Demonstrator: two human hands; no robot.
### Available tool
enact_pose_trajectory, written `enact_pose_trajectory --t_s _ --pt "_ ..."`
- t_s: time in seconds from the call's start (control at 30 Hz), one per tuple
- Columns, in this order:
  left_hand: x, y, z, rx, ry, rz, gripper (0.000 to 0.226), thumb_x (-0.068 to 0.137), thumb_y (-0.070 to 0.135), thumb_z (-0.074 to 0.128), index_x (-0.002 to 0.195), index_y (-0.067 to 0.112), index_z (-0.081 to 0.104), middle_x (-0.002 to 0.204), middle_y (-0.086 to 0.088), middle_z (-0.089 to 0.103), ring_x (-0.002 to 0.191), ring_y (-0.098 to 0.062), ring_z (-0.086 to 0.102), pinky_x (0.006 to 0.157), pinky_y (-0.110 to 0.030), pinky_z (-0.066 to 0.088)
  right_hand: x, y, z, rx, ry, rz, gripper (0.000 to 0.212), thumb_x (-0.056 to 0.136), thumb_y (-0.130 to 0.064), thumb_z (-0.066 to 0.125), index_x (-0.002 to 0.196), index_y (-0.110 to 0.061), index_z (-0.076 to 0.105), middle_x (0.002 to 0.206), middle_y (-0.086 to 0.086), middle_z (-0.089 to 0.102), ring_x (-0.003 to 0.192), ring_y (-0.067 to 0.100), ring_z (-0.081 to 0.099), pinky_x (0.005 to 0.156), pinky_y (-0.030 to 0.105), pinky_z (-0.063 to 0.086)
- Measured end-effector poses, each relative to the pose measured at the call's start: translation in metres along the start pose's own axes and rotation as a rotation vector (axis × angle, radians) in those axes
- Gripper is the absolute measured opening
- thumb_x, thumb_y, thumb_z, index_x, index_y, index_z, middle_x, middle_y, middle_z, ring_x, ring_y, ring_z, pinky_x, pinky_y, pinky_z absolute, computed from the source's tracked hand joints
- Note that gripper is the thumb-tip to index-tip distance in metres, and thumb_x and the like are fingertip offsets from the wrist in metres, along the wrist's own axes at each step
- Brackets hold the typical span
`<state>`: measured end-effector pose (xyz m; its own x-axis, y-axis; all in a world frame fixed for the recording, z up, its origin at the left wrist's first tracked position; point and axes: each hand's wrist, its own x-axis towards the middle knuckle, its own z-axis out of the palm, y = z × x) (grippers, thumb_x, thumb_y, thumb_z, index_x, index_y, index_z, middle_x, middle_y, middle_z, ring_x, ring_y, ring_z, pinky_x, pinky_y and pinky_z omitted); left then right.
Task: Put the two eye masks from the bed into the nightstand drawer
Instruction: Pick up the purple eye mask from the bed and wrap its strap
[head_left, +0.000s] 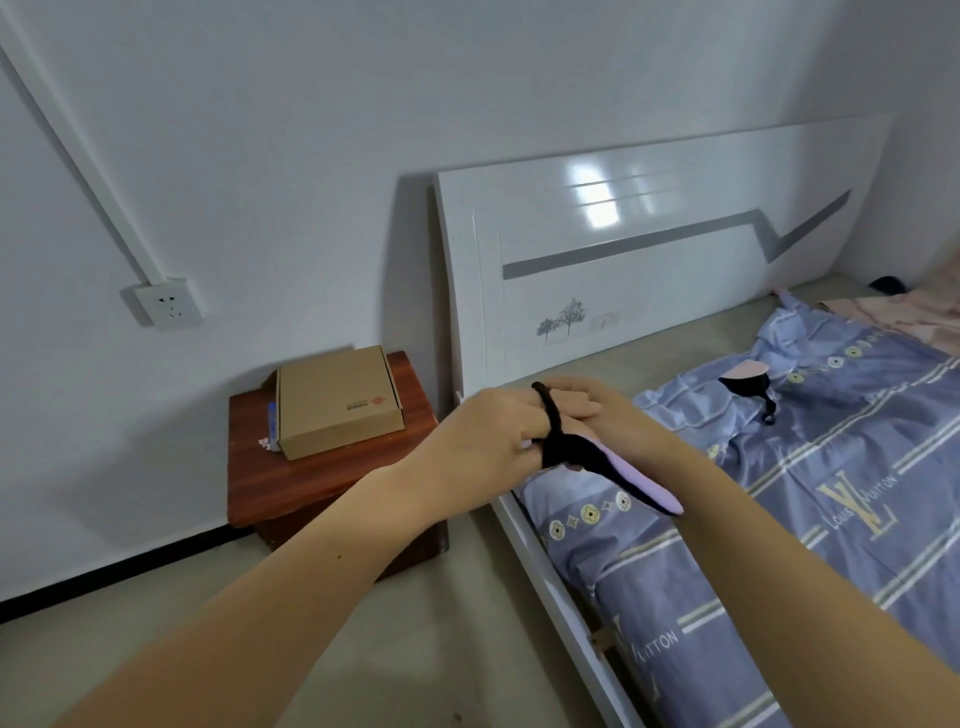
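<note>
A purple eye mask with a black back and black strap hangs in the air over the bed's near corner. My left hand grips its black end, and my right hand holds the strap just behind it. A second eye mask, pink with a black back, lies on the blue quilt farther right. The reddish wooden nightstand stands left of the bed. Its drawer front is hidden behind my left arm.
A cardboard box sits on the nightstand top beside a small blue item. The white headboard rises behind the bed. A wall socket is on the left wall. Pink bedding lies at the far right.
</note>
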<state>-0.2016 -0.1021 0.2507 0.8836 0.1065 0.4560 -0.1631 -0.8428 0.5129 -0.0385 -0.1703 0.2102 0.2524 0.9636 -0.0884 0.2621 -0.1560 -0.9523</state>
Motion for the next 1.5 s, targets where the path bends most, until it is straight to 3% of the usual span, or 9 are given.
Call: enact_pose_trajectory --t_s 0.17,0.4,0.53,0.73,0.97,1.1,1.23,1.37,1.5 --pt "-0.017 -0.006 0.004 0.077 0.235 -0.025 0.022 0.083 0.003 0.061 0.103 0.003 0.071 0.089 -0.01 0.075 0.087 -0.006 0.059 0.081 -0.005 0.044 -0.009 -0.002 0.0 -0.016 0.172 0.013 0.025 0.093 -0.012 0.045 0.086 0.004 0.063 0.045 -0.01 0.058 0.042 0.0 0.049 0.045 0.008 0.038" --pt "-0.025 -0.017 0.02 0.218 0.433 0.061 0.038 0.097 0.024 0.041 0.102 -0.001 0.07 0.102 -0.017 0.072 0.102 -0.017 0.06 0.101 -0.015 0.042 -0.03 0.002 -0.01 0.05 -0.009 -0.036 0.014 0.091 -0.004 0.048 0.096 -0.002 0.061 0.088 0.036 0.061 0.059 0.032 0.061 0.058 0.038 0.054" --pt "-0.022 -0.022 0.024 0.162 0.291 0.024 0.033 0.094 0.009 0.041 0.102 0.007 0.072 0.118 -0.002 0.056 0.114 -0.016 0.05 0.105 -0.012 0.033 -0.029 0.01 -0.03 0.406 -0.184 0.121 0.024 0.092 -0.012 0.049 0.101 -0.015 0.071 0.079 -0.001 0.074 0.063 0.007 0.066 0.055 0.018 0.053" --pt "-0.028 -0.04 0.033 -0.124 0.122 -0.396 0.056 0.076 -0.023 0.044 0.09 0.02 0.077 0.135 0.015 0.04 0.135 -0.007 0.031 0.115 -0.025 0.025 -0.012 0.017 -0.017 0.453 -0.347 0.162 0.025 0.092 -0.01 0.052 0.116 -0.01 0.061 0.084 -0.001 0.072 0.069 0.009 0.066 0.059 0.019 0.053" --pt "-0.061 -0.061 0.041 -0.413 0.291 -0.855 0.061 0.078 -0.019 0.032 0.073 0.027 0.071 0.119 0.008 0.057 0.122 -0.01 0.048 0.103 -0.019 0.034 0.028 0.04 0.031 0.381 -0.032 0.2 0.022 0.092 0.0 0.046 0.108 -0.006 0.059 0.067 0.008 0.059 0.046 0.01 0.051 0.043 0.018 0.04" --pt "-0.098 -0.068 0.045 -0.594 0.372 -1.086 0.051 0.088 -0.003 0.033 0.081 0.026 0.074 0.066 0.028 0.069 0.068 0.016 0.06 0.058 0.005 0.04 0.049 0.054 0.075 0.315 0.039 0.224 0.023 0.091 0.0 0.041 0.096 -0.012 0.06 0.084 0.014 0.061 0.07 0.022 0.054 0.064 0.032 0.045" --pt "-0.137 -0.085 0.044 -0.761 0.434 -1.231 0.041 0.09 0.011 0.042 0.084 0.033 0.076 0.086 0.014 0.074 0.077 0.001 0.066 0.061 -0.007 0.049 0.068 0.066 0.125 0.244 0.093 0.165 0.029 0.09 -0.006 0.042 0.093 -0.026 0.062 0.085 -0.005 0.067 0.074 0.0 0.063 0.066 0.016 0.053" --pt "-0.161 -0.122 0.029 -0.906 0.79 -1.292 0.021 0.093 0.02 0.054 0.089 0.027 0.073 0.087 0.008 0.074 0.08 -0.007 0.068 0.065 -0.021 0.056 0.094 0.07 0.165 0.12 -0.056 0.133 0.016 0.088 -0.026 0.048 0.091 -0.032 0.064 0.093 -0.005 0.07 0.087 0.009 0.064 0.075 0.025 0.051" --pt "-0.176 -0.168 0.001 -0.737 0.534 -1.317 0.025 0.09 0.028 0.058 0.095 0.003 0.062 0.082 -0.006 0.065 0.072 -0.02 0.058 0.061 -0.031 0.044 0.12 0.063 0.209 -0.004 -0.01 0.067 0.029 0.091 -0.015 0.043 0.077 -0.034 0.06 0.076 -0.015 0.064 0.068 -0.006 0.056 0.06 0.004 0.041"
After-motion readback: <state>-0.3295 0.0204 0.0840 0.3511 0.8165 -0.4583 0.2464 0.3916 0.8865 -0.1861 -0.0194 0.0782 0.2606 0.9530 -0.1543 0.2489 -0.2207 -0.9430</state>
